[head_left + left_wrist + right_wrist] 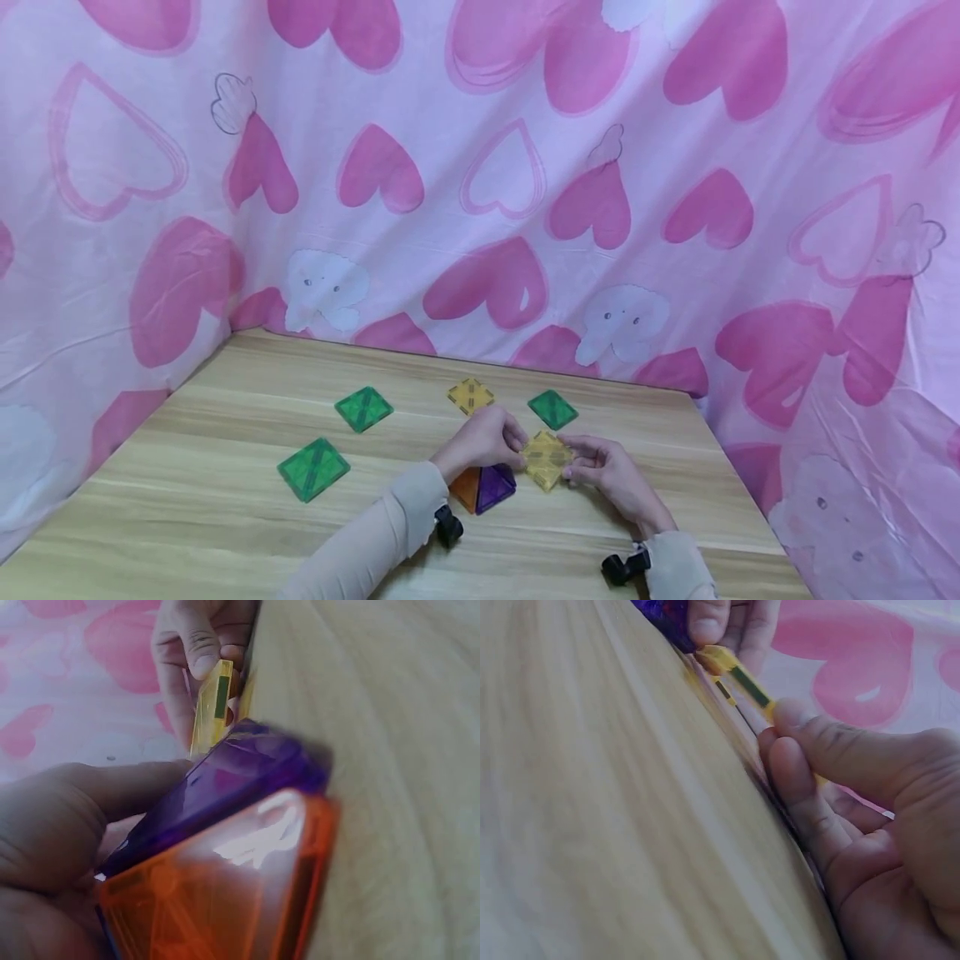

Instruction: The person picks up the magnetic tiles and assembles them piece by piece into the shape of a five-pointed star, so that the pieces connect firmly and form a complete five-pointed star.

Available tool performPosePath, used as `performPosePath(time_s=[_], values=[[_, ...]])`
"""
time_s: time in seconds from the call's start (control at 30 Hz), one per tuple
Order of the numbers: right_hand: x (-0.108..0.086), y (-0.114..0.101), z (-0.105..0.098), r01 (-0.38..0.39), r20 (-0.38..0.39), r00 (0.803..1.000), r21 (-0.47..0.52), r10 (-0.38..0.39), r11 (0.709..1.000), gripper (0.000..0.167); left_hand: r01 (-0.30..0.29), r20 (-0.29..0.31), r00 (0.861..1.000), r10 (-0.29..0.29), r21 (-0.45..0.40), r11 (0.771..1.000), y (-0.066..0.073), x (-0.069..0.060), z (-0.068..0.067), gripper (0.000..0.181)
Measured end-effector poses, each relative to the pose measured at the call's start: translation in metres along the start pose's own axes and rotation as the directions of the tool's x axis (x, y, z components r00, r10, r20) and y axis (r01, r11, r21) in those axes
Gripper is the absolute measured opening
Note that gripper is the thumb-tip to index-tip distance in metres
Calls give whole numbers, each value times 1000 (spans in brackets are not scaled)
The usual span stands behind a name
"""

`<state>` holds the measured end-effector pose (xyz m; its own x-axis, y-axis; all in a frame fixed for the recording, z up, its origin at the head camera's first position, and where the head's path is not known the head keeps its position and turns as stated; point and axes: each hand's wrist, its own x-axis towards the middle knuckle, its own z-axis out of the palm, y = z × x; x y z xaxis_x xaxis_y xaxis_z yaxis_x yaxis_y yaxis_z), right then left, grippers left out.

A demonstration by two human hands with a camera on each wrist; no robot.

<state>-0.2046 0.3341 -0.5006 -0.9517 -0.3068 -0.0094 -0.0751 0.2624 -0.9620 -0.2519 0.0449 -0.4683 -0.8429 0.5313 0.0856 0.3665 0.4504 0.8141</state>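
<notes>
The right hand [611, 473] pinches the yellow tile [547, 460] between thumb and fingers at its three-o'clock corner. The left hand [483, 442] is at the tile's nine-o'clock corner, thumb and fingers bent close against it; I cannot tell whether they grip it. Whether the tile touches the bench [187, 517] is also unclear.

Just beside the tile, at eight o'clock and partly under the left hand, is a purple triangle [496, 488], with an orange triangle [466, 487] joined to its nine-o'clock side.

Each wrist wears a black device, the left one [448, 527] and the right one [625, 569], below pale sleeves [367, 533].

Farther out, flat on the bench, a green tile [552, 409] lies at twelve o'clock from the held tile and a second yellow one [471, 396] at ten. Two more green tiles lie well apart from it: one [364, 408] between nine and ten, the other [313, 469] at nine.

Beyond the bench hangs a pink curtain [465, 225] printed with hearts.
</notes>
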Motion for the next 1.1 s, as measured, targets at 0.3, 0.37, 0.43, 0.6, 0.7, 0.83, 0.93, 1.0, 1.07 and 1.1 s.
performPosePath(time_s=[0.3,0.37,0.43,0.6,0.7,0.83,0.93,1.0,1.07,1.1], values=[[-2,-1,1,31,-70,997,112,-23,993,66,-90,-19,996,88,-189,978,-4,2,-9,36],[-3,-2,2,31,-74,997,144,-21,989,66,-86,-26,996,83,-213,973,-3,1,-10,35],[-4,-3,2,27,-79,997,165,-14,986,66,-83,-36,996,76,-232,969,-3,0,-10,33],[-4,-4,3,10,-65,998,166,1,986,62,-57,-54,998,45,-250,967,-4,-1,-12,29],[-3,-4,4,19,-56,998,164,-10,986,59,-42,-59,998,29,-240,970,-5,0,-13,26],[-2,-3,6,36,-78,997,169,-23,985,54,-40,-69,997,26,-215,976,-5,0,-14,23],[-1,-2,7,37,-112,994,173,-18,984,50,-51,-73,997,37,-202,978,-5,-1,-14,22],[0,-1,7,32,-132,991,179,-8,983,48,-58,-70,997,45,-200,978,-5,-2,-13,22],[1,0,8,22,-144,990,176,3,984,47,-68,-63,996,57,-204,977,-5,-4,-14,23],[1,0,8,18,-145,989,174,8,985,47,-75,-60,996,63,-206,976,-5,-5,-15,24]])
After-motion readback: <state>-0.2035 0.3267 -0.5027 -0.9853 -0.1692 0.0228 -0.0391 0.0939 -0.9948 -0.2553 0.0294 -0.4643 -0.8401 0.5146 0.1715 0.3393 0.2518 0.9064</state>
